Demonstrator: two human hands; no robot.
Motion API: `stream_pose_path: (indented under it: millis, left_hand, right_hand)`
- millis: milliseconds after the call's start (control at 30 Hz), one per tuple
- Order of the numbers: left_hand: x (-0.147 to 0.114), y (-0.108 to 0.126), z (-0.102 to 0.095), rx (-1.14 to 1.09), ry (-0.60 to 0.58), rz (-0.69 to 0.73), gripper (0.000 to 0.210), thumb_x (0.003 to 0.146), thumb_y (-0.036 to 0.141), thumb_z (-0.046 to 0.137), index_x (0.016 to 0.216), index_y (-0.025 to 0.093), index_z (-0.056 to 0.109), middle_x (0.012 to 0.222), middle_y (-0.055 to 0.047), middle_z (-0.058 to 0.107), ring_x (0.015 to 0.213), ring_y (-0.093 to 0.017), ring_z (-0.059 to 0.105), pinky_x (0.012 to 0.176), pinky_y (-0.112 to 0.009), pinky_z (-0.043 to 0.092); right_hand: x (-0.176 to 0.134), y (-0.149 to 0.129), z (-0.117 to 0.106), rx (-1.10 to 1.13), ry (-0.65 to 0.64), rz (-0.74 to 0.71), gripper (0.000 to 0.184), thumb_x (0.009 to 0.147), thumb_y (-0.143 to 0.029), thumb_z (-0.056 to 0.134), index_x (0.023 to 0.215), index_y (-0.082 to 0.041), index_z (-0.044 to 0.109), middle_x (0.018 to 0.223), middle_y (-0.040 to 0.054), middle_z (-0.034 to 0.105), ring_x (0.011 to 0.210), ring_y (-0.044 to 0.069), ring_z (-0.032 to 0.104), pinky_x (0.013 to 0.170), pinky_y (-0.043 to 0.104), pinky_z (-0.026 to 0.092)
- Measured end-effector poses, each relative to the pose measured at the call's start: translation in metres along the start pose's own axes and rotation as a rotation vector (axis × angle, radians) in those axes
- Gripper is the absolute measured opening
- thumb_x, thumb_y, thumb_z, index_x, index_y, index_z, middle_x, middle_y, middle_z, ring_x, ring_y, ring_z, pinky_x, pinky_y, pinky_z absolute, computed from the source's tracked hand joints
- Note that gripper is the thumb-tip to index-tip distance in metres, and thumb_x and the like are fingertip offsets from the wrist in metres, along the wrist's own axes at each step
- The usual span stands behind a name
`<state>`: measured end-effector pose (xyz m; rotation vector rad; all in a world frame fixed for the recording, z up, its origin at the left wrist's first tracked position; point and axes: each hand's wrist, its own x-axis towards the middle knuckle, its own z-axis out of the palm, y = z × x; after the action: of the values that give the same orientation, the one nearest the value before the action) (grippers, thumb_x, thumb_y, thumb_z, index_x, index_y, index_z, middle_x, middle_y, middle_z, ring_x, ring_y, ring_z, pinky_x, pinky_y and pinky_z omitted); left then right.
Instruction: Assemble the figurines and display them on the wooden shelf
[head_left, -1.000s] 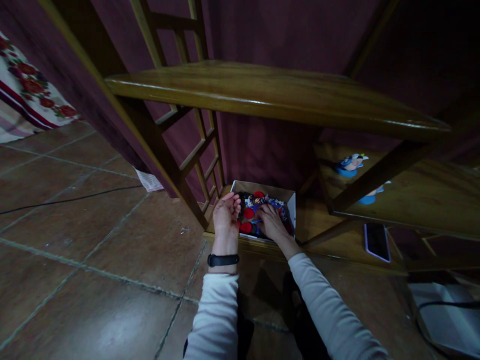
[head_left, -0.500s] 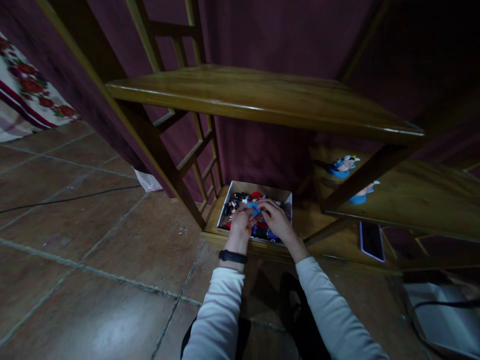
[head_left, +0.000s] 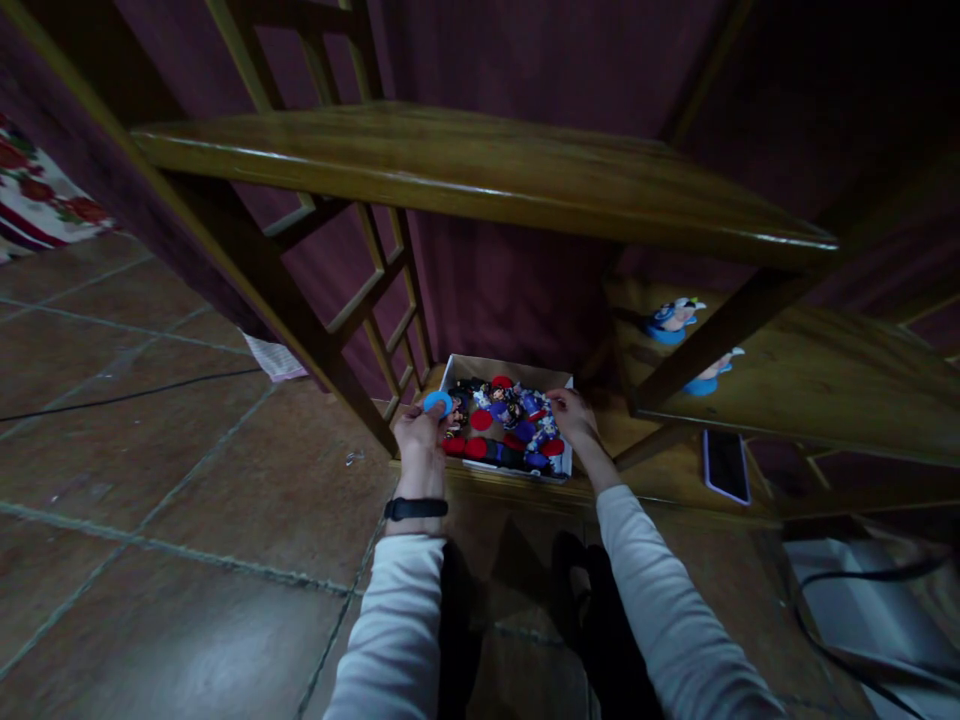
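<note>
My left hand pinches a blue round disc at the left side of a shallow white cardboard box. Whether a figure is attached to the disc, I cannot make out. Inside the box lie several small figurines in black, white, blue and red, some with red round bases turned up. At the box's right rim is my right hand, its fingers bent together near a white and blue figurine. What those fingers grip, if anything, is too small to tell.
The box stands on the low board of a wooden shelf unit, beneath an upper shelf. To the right, two figurines on blue bases stand on another board, and a phone lies below them. A black cable crosses a pale box at lower right.
My hands have moved apart from over the box's middle: the left went left with the blue disc, the right went to the right rim. More of the box's contents shows.
</note>
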<state>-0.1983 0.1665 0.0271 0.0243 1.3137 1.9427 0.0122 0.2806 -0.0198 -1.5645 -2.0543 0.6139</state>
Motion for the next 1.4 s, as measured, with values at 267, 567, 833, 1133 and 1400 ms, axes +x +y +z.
stream_pose_path:
  millis: [267, 567, 833, 1133, 1400]
  left_hand:
    - [0.0, 0.0, 0.0, 0.039, 0.011, -0.012, 0.014, 0.059, 0.001, 0.062, 0.069, 0.011, 0.058, 0.063, -0.003, 0.064, 0.055, -0.012, 0.062, 0.048, -0.018, 0.048]
    - [0.004, 0.004, -0.002, -0.033, 0.035, -0.039, 0.016, 0.061, -0.002, 0.059, 0.07, 0.012, 0.057, 0.063, -0.002, 0.062, 0.058, -0.012, 0.062, 0.053, -0.02, 0.051]
    - [0.004, 0.006, -0.001, -0.049, 0.013, -0.066, 0.016, 0.063, -0.001, 0.056, 0.071, 0.012, 0.058, 0.064, -0.003, 0.061, 0.066, -0.017, 0.065, 0.062, -0.028, 0.055]
    - [0.006, 0.007, -0.003, -0.039, 0.025, -0.092, 0.016, 0.064, 0.001, 0.055, 0.074, 0.012, 0.059, 0.068, -0.004, 0.063, 0.07, -0.017, 0.066, 0.067, -0.029, 0.054]
    - [0.006, 0.009, -0.003, -0.02, 0.0, -0.113, 0.02, 0.068, 0.002, 0.053, 0.081, 0.014, 0.061, 0.069, -0.004, 0.063, 0.069, -0.015, 0.066, 0.065, -0.026, 0.054]
  right_hand:
    - [-0.008, -0.019, 0.03, -0.306, -0.085, 0.004, 0.033, 0.083, -0.03, 0.047, 0.113, -0.021, 0.056, 0.112, 0.0079, 0.058, 0.107, 0.021, 0.047, 0.09, 0.031, 0.036]
    - [-0.01, -0.013, 0.032, -0.324, -0.101, -0.03, 0.037, 0.081, -0.022, 0.049, 0.118, -0.022, 0.052, 0.114, 0.0067, 0.053, 0.105, 0.02, 0.046, 0.088, 0.029, 0.036]
    - [-0.009, -0.02, 0.027, -0.291, -0.049, -0.126, 0.037, 0.082, -0.019, 0.046, 0.118, -0.025, 0.052, 0.115, 0.0052, 0.052, 0.103, 0.02, 0.046, 0.084, 0.03, 0.035]
    - [-0.027, -0.043, 0.026, -0.535, -0.161, -0.2, 0.028, 0.085, -0.022, 0.04, 0.096, -0.019, 0.065, 0.11, 0.0125, 0.053, 0.105, 0.026, 0.039, 0.09, 0.039, 0.025]
    - [-0.038, -0.052, 0.032, -0.612, -0.236, -0.155, 0.032, 0.086, -0.021, 0.037, 0.103, -0.017, 0.063, 0.126, 0.0151, 0.043, 0.113, 0.031, 0.031, 0.091, 0.044, 0.02]
